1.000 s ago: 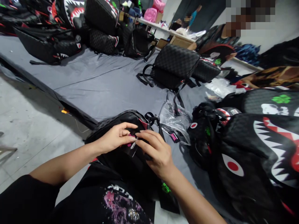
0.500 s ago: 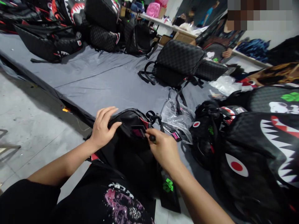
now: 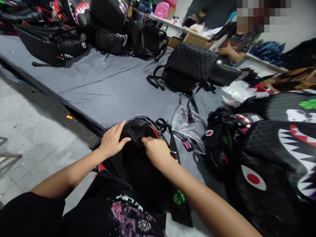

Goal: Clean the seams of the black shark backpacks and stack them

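Observation:
A black backpack (image 3: 140, 168) lies open at the table's front edge against my body, its dark inside facing me and red patches on its rim. My left hand (image 3: 112, 140) rests on its left rim, thumb apart from the fingers. Inside the opening, my right hand (image 3: 158, 151) is closed, its fingertips pinching the black lining (image 3: 134, 136). A small green and pale, thin-tipped piece shows beside the right hand; whether that hand holds it I cannot tell. A black strap with a green print (image 3: 178, 197) hangs at the bag's right side.
A clear plastic bag (image 3: 189, 126) with a pink-and-black tag lies just beyond. Shark-face backpacks (image 3: 269, 158) crowd the right. A checkered backpack (image 3: 190, 62) stands farther back on the grey-covered table (image 3: 106, 89), near another person's hand (image 3: 229, 52). More bags line the far left.
My right hand has moved left and deeper over the opening. The pink-marked panel and the dark rounded end seen by that hand are now hidden. My left hand has barely shifted. The other person's hand has risen.

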The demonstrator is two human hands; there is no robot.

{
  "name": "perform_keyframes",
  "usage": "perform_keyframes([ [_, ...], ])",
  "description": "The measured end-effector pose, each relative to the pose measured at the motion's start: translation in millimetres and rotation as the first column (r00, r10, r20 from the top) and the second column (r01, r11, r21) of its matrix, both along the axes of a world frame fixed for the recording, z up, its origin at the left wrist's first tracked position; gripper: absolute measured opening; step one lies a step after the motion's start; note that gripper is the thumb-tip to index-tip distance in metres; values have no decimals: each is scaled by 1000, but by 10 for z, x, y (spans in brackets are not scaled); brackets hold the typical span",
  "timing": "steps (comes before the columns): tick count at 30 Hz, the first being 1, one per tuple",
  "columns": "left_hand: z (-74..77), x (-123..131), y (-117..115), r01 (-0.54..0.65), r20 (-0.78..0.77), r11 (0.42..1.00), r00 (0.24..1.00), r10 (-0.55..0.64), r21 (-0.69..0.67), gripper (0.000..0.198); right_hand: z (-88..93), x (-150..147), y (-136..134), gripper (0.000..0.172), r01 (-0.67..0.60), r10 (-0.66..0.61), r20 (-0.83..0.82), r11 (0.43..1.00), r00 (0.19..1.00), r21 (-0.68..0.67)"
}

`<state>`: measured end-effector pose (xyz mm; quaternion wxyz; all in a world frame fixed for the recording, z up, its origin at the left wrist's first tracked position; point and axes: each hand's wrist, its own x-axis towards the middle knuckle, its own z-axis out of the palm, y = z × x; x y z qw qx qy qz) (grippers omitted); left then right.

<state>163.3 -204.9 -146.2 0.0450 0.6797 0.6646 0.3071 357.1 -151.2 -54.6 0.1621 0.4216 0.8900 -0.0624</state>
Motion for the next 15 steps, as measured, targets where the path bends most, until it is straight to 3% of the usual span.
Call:
perform_keyframes([
  [3,25,-6,7,-12,32,1000,999,13,-16,69,-12,-76,62,37,32,-22,-130,996,991,79],
  [6,48,-18,-10,-8,70,999,997,11,-41,68,-72,-301,172,36,7,3,-283,999,959,34],
  [10,28,-68,-44,2,88,998,996,3,-55,66,-62,-516,257,34,-43,38,-325,999,945,-7],
  [12,5,-135,-25,13,94,998,996,-8,-54,67,-1,-454,246,32,-52,47,-297,999,954,-9],
  [15,-10,-279,57,14,162,990,987,9,-139,83,123,-111,117,24,7,-10,-131,1000,991,-18],
])
